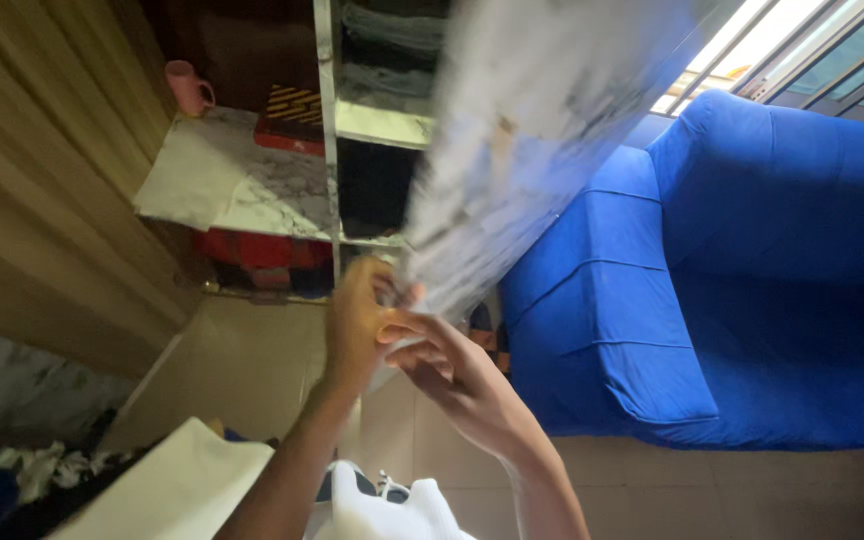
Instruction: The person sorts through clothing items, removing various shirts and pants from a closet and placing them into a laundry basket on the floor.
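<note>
Both hands meet at the lower corner of a pale grey patterned cloth [532, 130], which sweeps up and to the right in a blur. The left hand [357, 325] pinches its edge, and the right hand [447, 370] grips it just beside, fingers curled (the two hands touch). Behind stand a blue sofa [752, 290], a marble-topped shelf [242, 185] and a pink mug [189, 88].

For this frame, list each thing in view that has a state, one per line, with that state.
Pale patterned cloth: held up in the air, blurred by motion.
Left hand: shut in a grip on the cloth's lower end.
Right hand: fingers pinching the same end.
Pink mug: upright on the marble-look shelf.
Blue sofa: nothing on its seat.
</note>
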